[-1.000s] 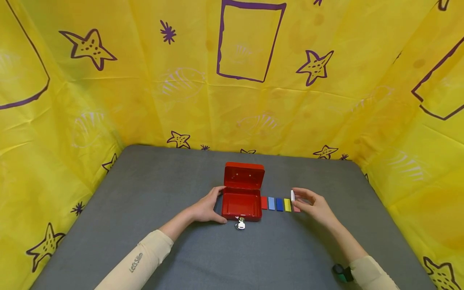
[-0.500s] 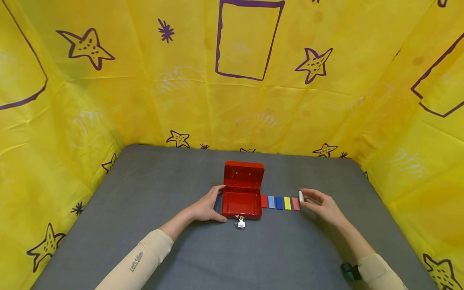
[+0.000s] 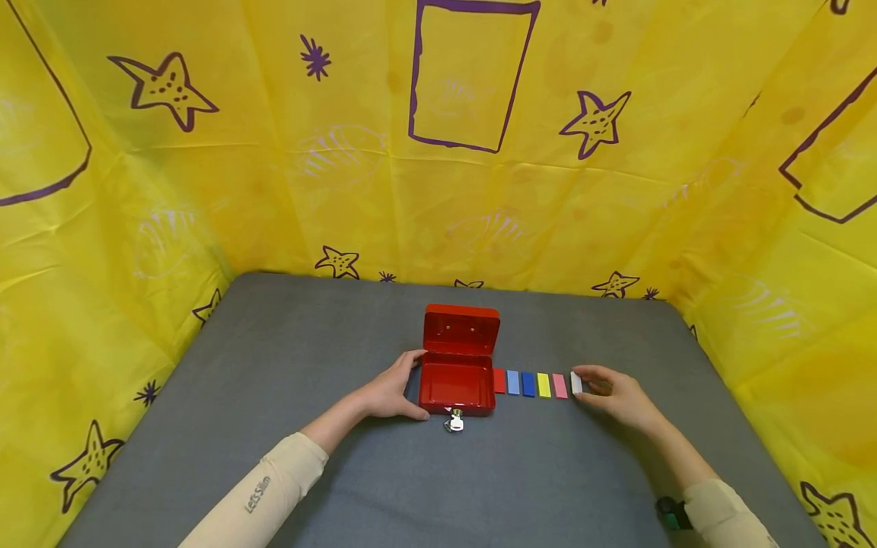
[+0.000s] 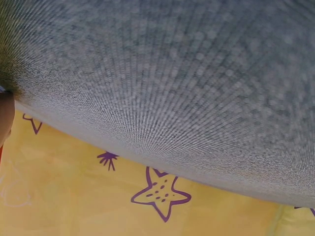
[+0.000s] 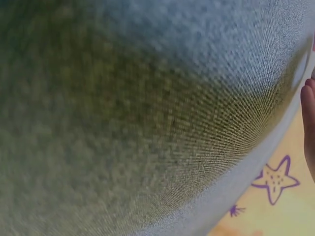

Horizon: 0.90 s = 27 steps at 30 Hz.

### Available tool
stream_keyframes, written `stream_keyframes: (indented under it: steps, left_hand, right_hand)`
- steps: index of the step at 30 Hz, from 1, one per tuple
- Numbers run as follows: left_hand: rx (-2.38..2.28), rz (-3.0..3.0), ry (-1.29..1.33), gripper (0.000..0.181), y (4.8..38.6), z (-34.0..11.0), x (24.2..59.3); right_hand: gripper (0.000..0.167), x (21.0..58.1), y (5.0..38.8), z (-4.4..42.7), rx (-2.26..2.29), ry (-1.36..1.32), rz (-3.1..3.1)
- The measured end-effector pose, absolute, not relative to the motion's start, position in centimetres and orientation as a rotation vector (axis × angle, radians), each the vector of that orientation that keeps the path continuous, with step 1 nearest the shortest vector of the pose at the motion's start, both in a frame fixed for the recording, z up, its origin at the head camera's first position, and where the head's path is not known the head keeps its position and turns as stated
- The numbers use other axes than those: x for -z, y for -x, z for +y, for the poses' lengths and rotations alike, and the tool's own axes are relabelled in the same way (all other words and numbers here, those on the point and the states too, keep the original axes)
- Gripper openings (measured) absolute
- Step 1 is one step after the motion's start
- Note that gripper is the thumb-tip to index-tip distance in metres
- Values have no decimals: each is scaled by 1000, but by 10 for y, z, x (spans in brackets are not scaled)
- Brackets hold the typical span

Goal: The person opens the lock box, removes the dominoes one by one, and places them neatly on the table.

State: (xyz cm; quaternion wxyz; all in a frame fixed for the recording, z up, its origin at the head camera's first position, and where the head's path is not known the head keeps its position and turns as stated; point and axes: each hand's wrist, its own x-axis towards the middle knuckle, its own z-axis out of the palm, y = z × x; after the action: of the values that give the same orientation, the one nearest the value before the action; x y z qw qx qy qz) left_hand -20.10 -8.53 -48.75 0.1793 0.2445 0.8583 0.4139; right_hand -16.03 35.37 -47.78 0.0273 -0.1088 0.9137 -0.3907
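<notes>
An open red metal cash box [image 3: 455,384] stands mid-table, its lid [image 3: 461,331] raised and its inside bare. My left hand [image 3: 392,392] holds the box by its left side, thumb at the front corner and fingers at the back one. A key [image 3: 455,421] hangs at the lock in front. With thumb and fingers, my right hand [image 3: 620,396] pinches a white domino block [image 3: 575,383] at the right end of a row. Leftward from it lie pink [image 3: 559,385], yellow [image 3: 543,385], dark blue [image 3: 528,384], light blue [image 3: 512,382] and red [image 3: 499,381] blocks.
A grey cloth-covered table [image 3: 308,335] carries everything. Yellow patterned curtains [image 3: 274,190] enclose its back and both sides. The wrist views show mostly table surface, with only a sliver of each hand at the edge.
My right hand has carried the white block rightward from above the pink one and lowered it to the row's end. The left hand and cash box have stayed put.
</notes>
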Motion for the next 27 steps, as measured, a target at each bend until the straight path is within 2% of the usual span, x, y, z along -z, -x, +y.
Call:
stream_keyframes:
  steps: [15, 27]
  left_hand:
    - [-1195, 2425, -749, 106, 202, -85, 489]
    - [-1198, 2425, -764, 105, 203, -86, 491]
  right_hand:
    - [40, 484, 165, 353, 984, 685, 2946]
    - [42, 488, 166, 351, 975, 716, 2986]
